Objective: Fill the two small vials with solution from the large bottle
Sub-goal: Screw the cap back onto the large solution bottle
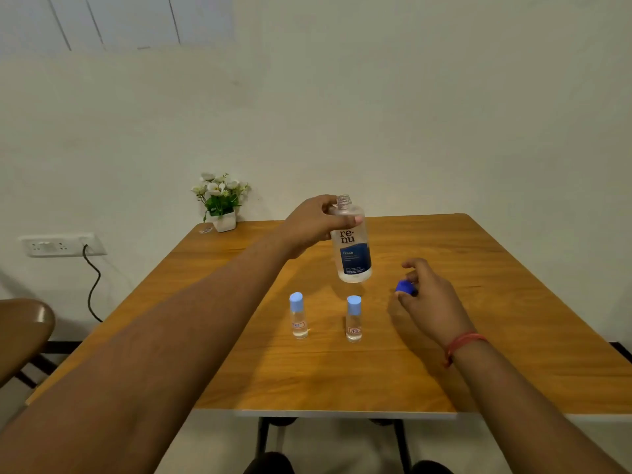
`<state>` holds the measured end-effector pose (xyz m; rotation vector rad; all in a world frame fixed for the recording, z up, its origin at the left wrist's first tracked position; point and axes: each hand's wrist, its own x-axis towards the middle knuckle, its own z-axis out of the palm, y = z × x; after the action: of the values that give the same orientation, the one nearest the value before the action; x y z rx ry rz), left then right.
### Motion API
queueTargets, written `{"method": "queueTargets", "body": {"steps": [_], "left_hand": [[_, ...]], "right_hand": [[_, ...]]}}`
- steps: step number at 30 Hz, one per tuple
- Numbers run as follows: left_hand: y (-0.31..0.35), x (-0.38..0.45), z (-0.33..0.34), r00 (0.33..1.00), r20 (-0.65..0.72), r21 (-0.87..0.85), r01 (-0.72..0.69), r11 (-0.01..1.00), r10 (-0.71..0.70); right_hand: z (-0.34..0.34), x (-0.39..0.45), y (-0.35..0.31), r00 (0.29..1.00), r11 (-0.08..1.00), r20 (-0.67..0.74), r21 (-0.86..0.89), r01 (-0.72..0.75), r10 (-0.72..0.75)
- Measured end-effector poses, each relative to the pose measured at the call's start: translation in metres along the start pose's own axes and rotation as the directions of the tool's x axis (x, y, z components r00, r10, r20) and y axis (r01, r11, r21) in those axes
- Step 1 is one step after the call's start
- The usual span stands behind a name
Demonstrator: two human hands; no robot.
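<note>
since both vials (299, 316) (354, 319) are capped, held clear: large bottle (352, 242), neck open, upright, gripped by left hand (313, 225). right hand (431, 297) pinching blue cap (405, 288) low over tabletop (496, 330), likely to park it.

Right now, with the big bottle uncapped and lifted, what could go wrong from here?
1. The left hand grips the large bottle near its open neck, above the table; a tilt could spill solution.
2. Both small vials still wear their light blue caps, so pouring now would run off them.
3. The right hand holds the dark blue cap, leaving no free hand to uncap or steady the vials.
</note>
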<state>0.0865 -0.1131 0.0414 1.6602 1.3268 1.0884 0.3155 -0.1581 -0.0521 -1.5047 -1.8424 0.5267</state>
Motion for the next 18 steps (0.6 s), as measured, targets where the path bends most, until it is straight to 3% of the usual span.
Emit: {"method": "queueTargets", "body": {"steps": [10,18], "left_hand": [[0.043,-0.056,-0.017,0.986,-0.158,-0.293,-0.101,0.951,0.056],[0.077,-0.099,-0.018,0.971,-0.229,-0.388,-0.150,0.909,0.063]], "right_hand": [[-0.041,-0.009,-0.082,0.981,0.966,-0.099,0.183,0.183,-0.167],[-0.078,-0.021,-0.150,0.952,0.894,-0.147,0.332,0.302,-0.267]]}}
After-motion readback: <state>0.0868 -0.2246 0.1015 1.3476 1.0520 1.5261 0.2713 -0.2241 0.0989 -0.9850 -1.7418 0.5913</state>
